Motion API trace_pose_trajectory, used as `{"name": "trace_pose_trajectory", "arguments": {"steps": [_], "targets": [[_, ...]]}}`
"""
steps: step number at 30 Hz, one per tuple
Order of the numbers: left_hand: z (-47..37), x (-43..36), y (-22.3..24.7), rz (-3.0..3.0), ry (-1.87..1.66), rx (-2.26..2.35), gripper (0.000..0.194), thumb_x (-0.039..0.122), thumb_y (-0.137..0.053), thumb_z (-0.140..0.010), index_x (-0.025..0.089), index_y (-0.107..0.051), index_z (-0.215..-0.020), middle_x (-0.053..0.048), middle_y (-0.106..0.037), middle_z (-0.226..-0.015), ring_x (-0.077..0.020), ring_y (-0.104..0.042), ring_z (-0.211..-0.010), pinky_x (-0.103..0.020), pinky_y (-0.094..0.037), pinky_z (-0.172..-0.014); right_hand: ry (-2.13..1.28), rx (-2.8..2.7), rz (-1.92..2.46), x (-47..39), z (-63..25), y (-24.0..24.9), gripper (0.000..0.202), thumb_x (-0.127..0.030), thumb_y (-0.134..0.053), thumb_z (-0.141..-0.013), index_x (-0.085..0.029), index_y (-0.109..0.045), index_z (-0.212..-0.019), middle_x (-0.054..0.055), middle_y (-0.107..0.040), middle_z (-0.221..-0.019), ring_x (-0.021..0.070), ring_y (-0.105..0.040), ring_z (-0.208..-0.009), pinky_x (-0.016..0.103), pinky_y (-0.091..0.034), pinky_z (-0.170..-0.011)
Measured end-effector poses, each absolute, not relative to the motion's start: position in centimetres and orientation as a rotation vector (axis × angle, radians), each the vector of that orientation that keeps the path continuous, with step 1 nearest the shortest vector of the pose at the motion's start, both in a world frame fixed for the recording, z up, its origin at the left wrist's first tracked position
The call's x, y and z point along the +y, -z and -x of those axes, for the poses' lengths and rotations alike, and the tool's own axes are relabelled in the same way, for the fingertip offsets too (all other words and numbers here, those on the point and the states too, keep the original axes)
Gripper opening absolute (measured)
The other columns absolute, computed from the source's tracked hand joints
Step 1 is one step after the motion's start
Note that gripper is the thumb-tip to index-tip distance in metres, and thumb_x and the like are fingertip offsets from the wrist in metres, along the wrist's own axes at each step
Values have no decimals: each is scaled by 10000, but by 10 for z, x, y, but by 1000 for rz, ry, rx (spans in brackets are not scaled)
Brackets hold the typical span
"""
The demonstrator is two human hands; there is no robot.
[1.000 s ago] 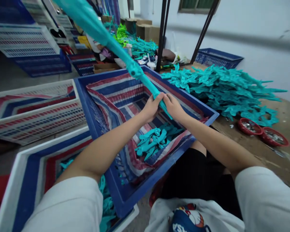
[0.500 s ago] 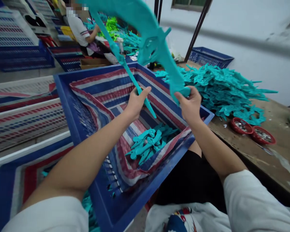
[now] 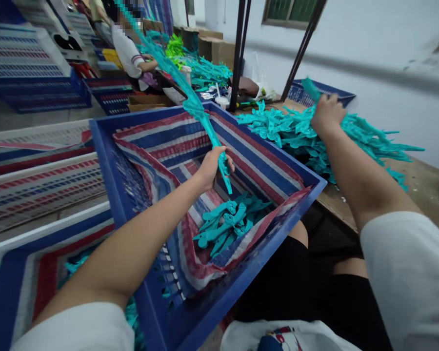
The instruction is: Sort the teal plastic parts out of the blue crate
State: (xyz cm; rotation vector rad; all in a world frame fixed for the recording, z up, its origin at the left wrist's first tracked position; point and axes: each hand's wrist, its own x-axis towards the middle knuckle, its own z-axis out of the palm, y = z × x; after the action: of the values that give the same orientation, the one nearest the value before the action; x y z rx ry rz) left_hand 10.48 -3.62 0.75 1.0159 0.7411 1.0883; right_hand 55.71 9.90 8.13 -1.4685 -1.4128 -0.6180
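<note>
My left hand (image 3: 216, 168) is closed round the lower end of a long turquoise plastic piece (image 3: 195, 108), which slants up and left above the blue crate (image 3: 307, 195). A striped red, white and blue cloth (image 3: 185, 134) lines the crate, and several small turquoise pieces (image 3: 230, 222) lie in its bottom. Over the pile of turquoise parts (image 3: 366, 136) on the table at the right, my right hand (image 3: 328, 116) grips another turquoise piece (image 3: 310, 89), which sticks out up and left of its fingers.
Striped-lined crates (image 3: 47, 195) stand at the left, with turquoise pieces in the nearest. A person (image 3: 129, 53) sits at the back left beside more turquoise and lime-green parts. Dark metal posts (image 3: 239, 58) rise behind my crate, and a blue basket (image 3: 346, 96) stands by the wall.
My right hand has let go of the broad turquoise piece over the crate and moved right to the pile. My left hand still holds a long piece, now closer to upright.
</note>
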Motion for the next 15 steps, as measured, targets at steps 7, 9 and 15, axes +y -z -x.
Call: {"name": "trace_pose_trajectory", "arguments": {"steps": [7, 9, 15], "targets": [[-95, -33, -13, -954, -1138, 664, 403, 418, -592, -930, 177, -638, -1249, -16, -692, -830, -215, -717, -615, -266, -422, -406, -155, -2018, 1224, 21, -367, -11, 746, -764, -618, -1108, -184, -713, -1568, 205, -735, -1500, 394, -717, -1387, 629, -572, -1236], [-95, -30, -13, -917, -1212, 688, 345, 394, -572, -1011, 183, -658, -1271, -31, -729, -936, -190, -720, -660, -256, -455, -439, -354, -2228, 1012, -25, -315, -2, 969, -731, -822, -980, -250, -549, -1775, 179, -591, -1719, 421, -643, -1529, 615, -585, -1253], [-97, -28, -18, -867, -1329, 671, 596, 760, -738, -1083, 222, -700, -1335, -99, -746, -1178, -253, -782, -1023, -252, -608, -700, -238, -2061, 897, -66, -264, -1, 548, -504, -556, -1154, -253, -699, -1619, 167, -708, -1574, 392, -671, -1505, 615, -553, -1311]]}}
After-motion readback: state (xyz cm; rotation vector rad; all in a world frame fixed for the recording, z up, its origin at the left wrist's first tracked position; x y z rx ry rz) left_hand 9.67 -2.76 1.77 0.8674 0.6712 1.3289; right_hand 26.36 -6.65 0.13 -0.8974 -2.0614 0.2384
